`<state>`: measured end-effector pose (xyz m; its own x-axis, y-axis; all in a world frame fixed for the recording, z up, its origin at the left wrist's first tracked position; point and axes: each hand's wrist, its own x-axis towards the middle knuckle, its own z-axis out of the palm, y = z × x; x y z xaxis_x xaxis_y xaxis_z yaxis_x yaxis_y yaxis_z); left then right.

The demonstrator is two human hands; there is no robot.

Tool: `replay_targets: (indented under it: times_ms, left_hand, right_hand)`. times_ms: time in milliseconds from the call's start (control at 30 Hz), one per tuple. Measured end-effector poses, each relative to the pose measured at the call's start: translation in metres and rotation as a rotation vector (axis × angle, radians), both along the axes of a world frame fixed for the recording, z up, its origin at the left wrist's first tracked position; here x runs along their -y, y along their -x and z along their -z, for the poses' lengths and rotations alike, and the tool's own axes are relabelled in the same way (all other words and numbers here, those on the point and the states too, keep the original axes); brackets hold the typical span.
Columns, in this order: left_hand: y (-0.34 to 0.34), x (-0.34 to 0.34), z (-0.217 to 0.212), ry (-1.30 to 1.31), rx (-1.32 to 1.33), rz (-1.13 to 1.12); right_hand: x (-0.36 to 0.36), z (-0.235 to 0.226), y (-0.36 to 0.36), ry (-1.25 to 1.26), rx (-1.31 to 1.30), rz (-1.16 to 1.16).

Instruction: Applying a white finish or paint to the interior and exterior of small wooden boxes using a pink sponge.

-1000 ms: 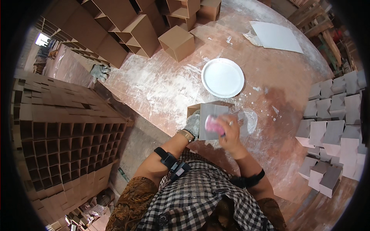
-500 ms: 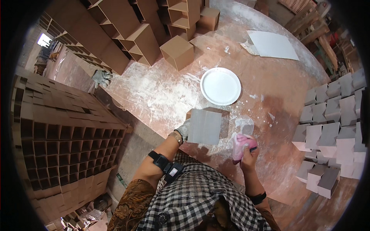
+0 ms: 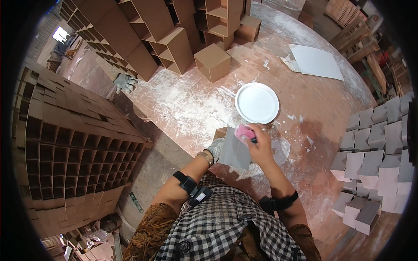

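Just in front of me a small cardboard box (image 3: 234, 151) with a grey face is held above the table. My left hand (image 3: 215, 148), in a grey knitted glove, is closed at the box's left side; its fingertips are hidden by the box. A wadded pink cloth (image 3: 244, 132), whitish at its tip, is gripped in my bare right hand (image 3: 261, 145). The cloth lies against the upper right part of the grey face. Beyond the box stands a round white tray (image 3: 257, 104). A translucent round patch (image 3: 281, 150) shows on the table, right of my right wrist.
Brown cardboard boxes (image 3: 212, 65) are stacked at the far left. Grey-topped boxes (image 3: 370, 165) stand in rows on the right. A large stack of open cardboard cells (image 3: 82, 150) rises on the left. A grey glove (image 3: 125, 82) and a white sheet (image 3: 317, 63) lie farther away.
My right hand has moved up and left, bringing the pink cloth from beside the box onto its grey face. The box has tilted in my left hand. The whole view has shifted slightly.
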<state>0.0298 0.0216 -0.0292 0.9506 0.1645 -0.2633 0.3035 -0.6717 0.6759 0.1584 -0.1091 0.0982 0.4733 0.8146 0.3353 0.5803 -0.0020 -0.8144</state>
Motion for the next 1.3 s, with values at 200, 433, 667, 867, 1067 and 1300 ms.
replay_targets:
  times_ms: [200,433,667,867,1067,1300]
  left_hand:
    - [0.002,0.007,0.0,0.036,0.025,-0.047]
    - [0.002,0.014,0.005,0.077,0.047,-0.045]
    - [-0.006,0.019,-0.004,0.104,0.124,-0.088]
    - [-0.003,0.015,0.008,0.115,0.07,-0.032]
    - [0.004,0.008,0.01,0.133,0.057,0.03]
    - [0.018,0.004,-0.021,0.241,0.176,0.088]
  right_hand:
    - [0.018,0.003,0.037,-0.052,0.298,-0.07]
    - [0.022,0.016,0.032,-0.052,0.283,-0.192]
    - [-0.026,0.015,0.016,-0.107,0.276,-0.045]
    - [0.039,0.005,0.059,-0.13,0.262,-0.366]
    - [0.079,0.028,0.051,-0.136,0.045,-0.343]
    - [0.109,0.011,0.013,-0.241,-0.607,0.364]
